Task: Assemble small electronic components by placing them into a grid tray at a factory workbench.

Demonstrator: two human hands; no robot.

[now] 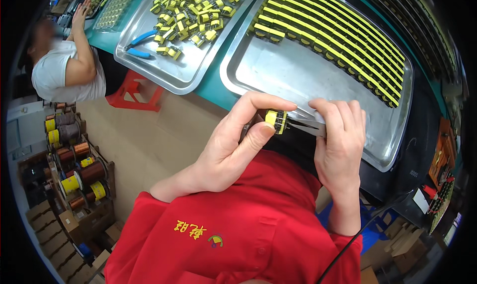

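Between the thumb and fingers of my left hand (223, 150) is a small transformer (272, 117) with yellow tape, a black core and metal pins facing right. My right hand (343, 142) is closed around a pair of metal tweezers (307, 119), their pointed tips at the pin side of the transformer. Whether the tips touch a pin, I cannot tell. Both hands are over the near edge of a metal tray (278, 68), where similar transformers (343, 48) stand in tight curved-looking rows toward the back right.
Left of it, another metal tray (174, 75) holds a loose heap of transformers (198, 13) and blue-handled pliers (140, 44). A person in a white shirt (54, 68) sits at far left beside a red stool (133, 92). Wire spools (82, 172) fill a rack at lower left. A black cable (348, 244) hangs at lower right.
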